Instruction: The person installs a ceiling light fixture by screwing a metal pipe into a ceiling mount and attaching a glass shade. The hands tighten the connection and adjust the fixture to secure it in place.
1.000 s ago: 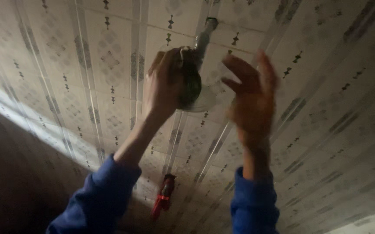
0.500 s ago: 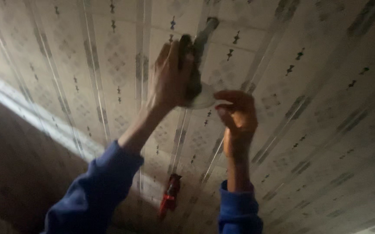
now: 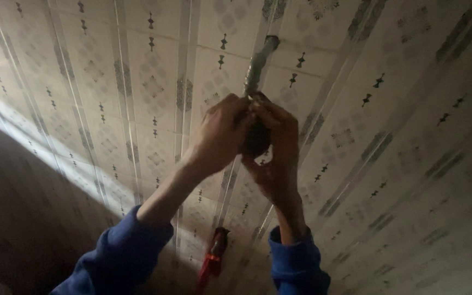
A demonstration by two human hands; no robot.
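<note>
Two hands meet overhead on one dark fitting [image 3: 257, 139] that hangs from a thin rod [image 3: 259, 65] coming out of the patterned ceiling [image 3: 399, 109]. Your left hand [image 3: 222, 131] is closed over the fitting's left side, fingers curled around it; keep that grip firm and your wrist in line with the rod, so nothing twists sideways. Below, a red-handled tool [image 3: 211, 262] points up between your blue sleeves [image 3: 121, 257]. Your right hand [image 3: 277, 150] cups the fitting from the right and underneath, fingers wrapped onto it; let it bear the weight. The fitting looks dark, rounded and small, mostly hidden by your fingers, just below the rod's lower end.
</note>
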